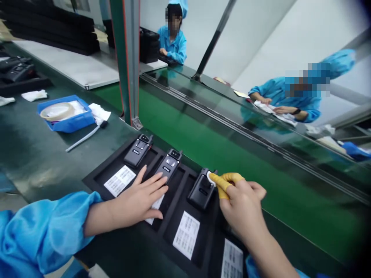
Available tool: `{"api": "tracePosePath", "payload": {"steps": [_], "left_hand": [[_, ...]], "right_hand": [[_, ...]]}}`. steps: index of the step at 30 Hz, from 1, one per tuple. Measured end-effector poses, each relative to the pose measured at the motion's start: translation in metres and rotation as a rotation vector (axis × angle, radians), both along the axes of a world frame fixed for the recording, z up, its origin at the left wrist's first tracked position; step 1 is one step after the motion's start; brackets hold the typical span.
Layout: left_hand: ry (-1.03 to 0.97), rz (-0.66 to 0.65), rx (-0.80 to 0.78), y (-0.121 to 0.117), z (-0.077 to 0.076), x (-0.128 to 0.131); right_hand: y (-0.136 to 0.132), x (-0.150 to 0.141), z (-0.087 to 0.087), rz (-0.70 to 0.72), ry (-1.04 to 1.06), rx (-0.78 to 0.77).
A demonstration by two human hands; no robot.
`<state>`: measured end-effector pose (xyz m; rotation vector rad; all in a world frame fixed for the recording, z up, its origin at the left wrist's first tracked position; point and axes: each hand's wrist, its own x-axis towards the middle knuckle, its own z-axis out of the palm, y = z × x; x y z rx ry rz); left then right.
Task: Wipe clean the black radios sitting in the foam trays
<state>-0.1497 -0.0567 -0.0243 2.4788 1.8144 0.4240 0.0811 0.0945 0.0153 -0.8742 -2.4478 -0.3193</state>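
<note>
My left hand (139,202) lies flat with fingers stretched out, its fingertips on the lower part of a black handheld radio (169,164) in a black foam tray (171,210). Yellow finger covers are on the fingers of my right hand (242,200). Those fingers are closed on a small white piece (210,178), perhaps a wipe, pressed against the upper back of another handheld radio (202,191). A third radio (139,150) rests in the left compartment. Printed white label sheets (187,234) lie in the compartments below the radios.
A blue bin (72,122) holding a tape roll (57,111) stands at left, with a thin white-handled brush (85,136) beside it. A metal post (130,69) rises behind the tray. A green conveyor belt (203,143) runs past; two people in blue work across it.
</note>
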Motion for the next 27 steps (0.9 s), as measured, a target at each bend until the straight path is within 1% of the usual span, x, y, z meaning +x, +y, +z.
{"api": "tracePosePath", "payload": {"steps": [2, 5, 8, 10, 13, 16, 18, 21, 24, 27], "left_hand": [[-0.032, -0.001, 0.006, -0.003, -0.002, -0.002], [-0.054, -0.025, -0.014, -0.003, -0.001, -0.004], [-0.078, -0.034, -0.055, -0.002, 0.002, -0.005], [-0.099, -0.031, -0.081, -0.001, 0.003, -0.005], [-0.114, -0.031, -0.098, -0.001, 0.002, -0.005], [-0.113, -0.023, -0.079, -0.001, -0.002, -0.004], [-0.105, -0.020, -0.058, -0.001, -0.004, -0.003], [-0.078, -0.025, -0.044, 0.000, -0.006, -0.002], [-0.057, -0.015, -0.051, 0.000, -0.007, -0.002], [-0.056, -0.007, -0.040, 0.000, -0.008, -0.002]], "right_hand": [[0.011, -0.031, -0.005, 0.056, -0.008, -0.010], [0.027, -0.067, -0.016, 0.107, -0.061, 0.013], [0.034, -0.094, -0.026, 0.149, -0.118, 0.041], [0.033, -0.106, -0.028, 0.183, -0.150, 0.044], [0.031, -0.110, -0.027, 0.251, -0.215, 0.037], [0.034, -0.100, -0.024, 0.335, -0.266, 0.056], [0.037, -0.091, -0.022, 0.364, -0.283, 0.085], [0.040, -0.088, -0.021, 0.318, -0.288, 0.110], [0.037, -0.099, -0.023, 0.261, -0.244, 0.109], [0.034, -0.109, -0.025, 0.303, -0.224, 0.098]]}}
